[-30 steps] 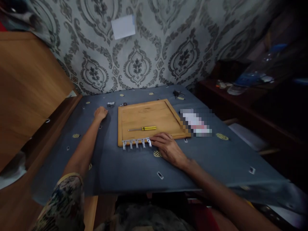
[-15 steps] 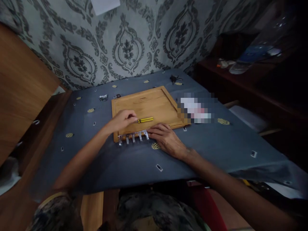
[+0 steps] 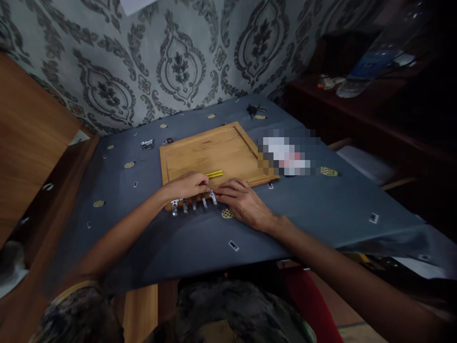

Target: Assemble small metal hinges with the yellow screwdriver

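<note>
A silvery metal rail with several hooks (image 3: 194,204) lies along the near edge of a framed wooden board (image 3: 205,143). The fingers of my left hand (image 3: 189,185) are pinched together above the rail's right end; whatever they hold is too small to make out. My right hand (image 3: 246,205) grips that same end, its fingers close together and nearly touching the left fingertips. A slim yellow tool (image 3: 215,174) rests on the board just behind my left hand, which covers one end of it.
Blue patterned cloth (image 3: 143,247) covers the table. Small metal pieces (image 3: 147,144) lie left of the board, a dark object (image 3: 254,110) behind it, and a blurred-out item (image 3: 285,155) at its right. A plastic bottle (image 3: 367,71) stands on the dark furniture at right.
My left hand has moved from beside the yellow tool down and right to the rail's end. My right hand stays at that end. The whole view has shifted slightly.
</note>
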Tool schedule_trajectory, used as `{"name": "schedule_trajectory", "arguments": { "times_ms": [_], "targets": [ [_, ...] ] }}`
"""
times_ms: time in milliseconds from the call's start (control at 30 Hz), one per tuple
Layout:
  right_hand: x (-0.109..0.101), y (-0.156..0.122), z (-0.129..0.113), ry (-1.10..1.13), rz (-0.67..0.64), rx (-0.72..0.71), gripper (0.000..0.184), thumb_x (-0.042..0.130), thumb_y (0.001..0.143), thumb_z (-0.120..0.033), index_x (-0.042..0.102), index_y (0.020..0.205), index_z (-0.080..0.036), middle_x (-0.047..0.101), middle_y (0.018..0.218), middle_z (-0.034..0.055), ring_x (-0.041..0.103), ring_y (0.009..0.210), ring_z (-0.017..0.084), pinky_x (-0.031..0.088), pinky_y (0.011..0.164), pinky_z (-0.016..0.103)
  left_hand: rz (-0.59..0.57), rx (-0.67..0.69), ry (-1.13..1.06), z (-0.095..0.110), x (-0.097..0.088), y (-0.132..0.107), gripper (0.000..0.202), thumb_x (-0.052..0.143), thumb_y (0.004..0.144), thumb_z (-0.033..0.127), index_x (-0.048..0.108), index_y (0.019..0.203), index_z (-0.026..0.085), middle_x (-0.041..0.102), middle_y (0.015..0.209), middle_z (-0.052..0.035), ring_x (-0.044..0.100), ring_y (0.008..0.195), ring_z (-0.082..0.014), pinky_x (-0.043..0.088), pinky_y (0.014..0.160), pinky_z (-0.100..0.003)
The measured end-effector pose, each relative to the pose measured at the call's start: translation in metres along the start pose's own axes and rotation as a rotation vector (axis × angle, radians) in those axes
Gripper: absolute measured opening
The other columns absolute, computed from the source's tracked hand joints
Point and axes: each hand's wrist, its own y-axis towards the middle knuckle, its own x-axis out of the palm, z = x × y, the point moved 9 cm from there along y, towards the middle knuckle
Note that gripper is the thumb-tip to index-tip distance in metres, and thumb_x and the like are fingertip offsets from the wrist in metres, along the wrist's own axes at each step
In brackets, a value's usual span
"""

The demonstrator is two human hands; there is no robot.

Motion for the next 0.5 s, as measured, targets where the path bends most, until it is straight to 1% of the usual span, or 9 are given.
{"name": "schedule_trajectory", "arguments": {
  "times_ms": [200, 333, 500],
  "targets": [
    [0.0026, -0.0011, 0.0016, -0.026, -0.012, 0.012, 0.033, 0.056, 0.093, -0.006, 0.074, 0.115, -0.023, 0.078, 0.12, 0.0033, 0.061, 0.111, 0.023, 0.045, 0.101, 0.041, -0.011, 0.002, 0.017, -0.0014, 0.0033, 0.0024, 0.018, 0.055, 0.091, 0.029, 0.058, 0.078, 0.017, 0.05, 0.066, 0.0034, 0.044, 0.063, -0.0117, 0.031, 0.061, -0.025],
    [0.0012, -0.0004, 0.0004, -0.007, -0.012, 0.003, 0.033, 0.056, 0.092, -0.005, 0.074, 0.114, -0.021, 0.078, 0.121, 0.0046, 0.062, 0.11, 0.024, 0.045, 0.101, 0.042, 0.0, -0.006, 0.029, -0.0018, 0.0023, 0.0029, 0.017, 0.055, 0.091, 0.029, 0.059, 0.079, 0.017, 0.051, 0.066, 0.0034, 0.044, 0.062, -0.0114, 0.031, 0.06, -0.024],
    [0.0008, -0.0003, 0.0005, 0.007, -0.03, 0.008, 0.033, 0.054, 0.093, -0.006, 0.074, 0.115, -0.021, 0.078, 0.121, 0.0057, 0.062, 0.112, 0.024, 0.046, 0.101, 0.043, 0.022, -0.012, 0.049, -0.0011, 0.0003, 0.0037, 0.022, 0.055, 0.091, 0.034, 0.06, 0.078, 0.017, 0.051, 0.064, 0.0035, 0.044, 0.062, -0.0123, 0.03, 0.059, -0.024]
  ]
}}
